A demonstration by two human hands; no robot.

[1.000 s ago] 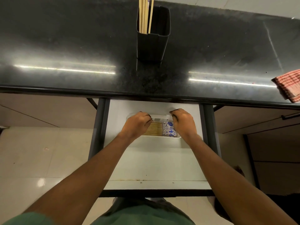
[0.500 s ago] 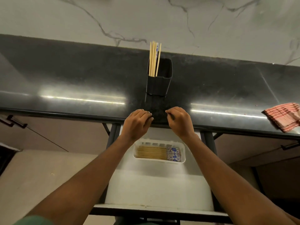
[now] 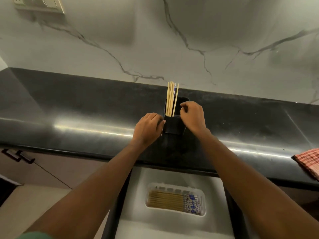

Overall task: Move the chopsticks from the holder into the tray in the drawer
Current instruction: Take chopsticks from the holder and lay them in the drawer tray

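Observation:
A black square holder [image 3: 174, 125] stands on the dark countertop [image 3: 86, 107] with several pale chopsticks [image 3: 171, 99] upright in its left side. My left hand [image 3: 148, 128] presses against the holder's left wall, fingers curled round it. My right hand [image 3: 193, 116] is at the holder's right rim, thumb and forefinger pinched close together just right of the sticks, with nothing visible between them. Below the counter edge, the white drawer [image 3: 155, 225] is pulled out. In it sits a clear tray [image 3: 204, 199] holding several chopsticks [image 3: 165, 200] laid flat, their blue-patterned ends to the right.
A red checked cloth [image 3: 309, 161] lies on the counter's right end. A marble wall [image 3: 189, 40] rises behind the counter, with a switch plate [image 3: 39, 4] at top left. Brown cabinet fronts with dark handles [image 3: 19, 156] are at lower left.
Both hands have risen from the tray in the drawer, past the counter edge, up to the holder. The view has tilted upward to show the wall.

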